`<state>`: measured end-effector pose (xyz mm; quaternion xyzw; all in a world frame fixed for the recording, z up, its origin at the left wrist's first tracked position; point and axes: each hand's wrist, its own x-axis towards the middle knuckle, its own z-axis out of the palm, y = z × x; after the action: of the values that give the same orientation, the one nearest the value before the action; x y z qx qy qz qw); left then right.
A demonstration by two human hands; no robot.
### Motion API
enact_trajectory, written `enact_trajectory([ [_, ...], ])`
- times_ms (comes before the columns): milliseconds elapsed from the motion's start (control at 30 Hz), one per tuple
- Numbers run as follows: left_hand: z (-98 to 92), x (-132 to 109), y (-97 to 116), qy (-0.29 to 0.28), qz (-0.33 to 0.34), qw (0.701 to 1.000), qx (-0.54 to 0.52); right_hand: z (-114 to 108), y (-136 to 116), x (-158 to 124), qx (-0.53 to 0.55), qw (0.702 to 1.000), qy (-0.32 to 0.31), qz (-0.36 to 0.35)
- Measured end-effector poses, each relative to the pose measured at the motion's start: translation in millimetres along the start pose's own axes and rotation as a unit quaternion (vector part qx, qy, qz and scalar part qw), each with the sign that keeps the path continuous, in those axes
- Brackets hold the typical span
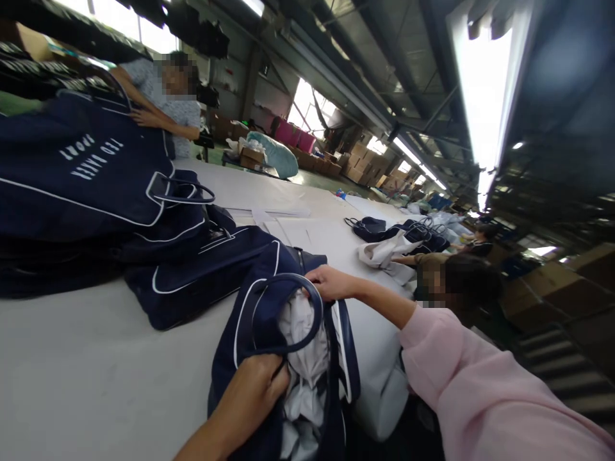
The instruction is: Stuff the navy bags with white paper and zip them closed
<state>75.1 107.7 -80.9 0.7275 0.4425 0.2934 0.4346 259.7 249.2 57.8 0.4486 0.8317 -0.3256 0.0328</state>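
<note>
A navy bag with white piping (262, 320) stands open in front of me, its mouth facing up. Crumpled pale grey-white lining or filling (307, 349) shows inside. My left hand (262, 387) is closed on the near-left edge of the opening, its fingertips partly hidden. At the far end of the mouth, my right hand (331, 282) grips the rim, just past the raised loop handle (318, 314). A second handle (350, 352) hangs along the right side of the bag.
More navy bags (202, 282) lie on the pale table (96, 371), with a large lettered one (72, 160) at left. A person (177, 109) there touches it. Another person's head (473, 282) is at right, near a pale cloth bag (387, 251) and dark bags (413, 232).
</note>
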Motion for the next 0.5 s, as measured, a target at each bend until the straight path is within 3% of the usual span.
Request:
enact_trajectory([
  [67,-15.4,1.4,0.7,-0.004,0.007,1.000,0.025,12.1,10.2,-1.6,0.210,0.975,0.013,0.067],
  [167,-46.0,-4.2,3.9,0.000,0.000,0.997,0.075,29.7,17.8,-3.7,0.366,0.924,0.070,0.082],
  [267,-74.8,-18.7,12.8,0.032,0.009,0.990,0.136,36.2,15.3,-17.1,0.428,0.890,0.132,0.080],
  [367,-95.2,-22.6,29.9,0.008,0.049,0.983,0.176,27.1,16.3,-35.1,0.452,0.876,0.142,0.093],
  [433,-108.3,-9.7,42.3,0.016,0.078,0.972,0.220,15.2,22.3,-39.6,0.461,0.865,0.176,0.093],
  [500,-124.7,12.3,50.7,0.071,0.089,0.950,0.290,3.7,29.4,-37.6,0.480,0.840,0.233,0.092],
])
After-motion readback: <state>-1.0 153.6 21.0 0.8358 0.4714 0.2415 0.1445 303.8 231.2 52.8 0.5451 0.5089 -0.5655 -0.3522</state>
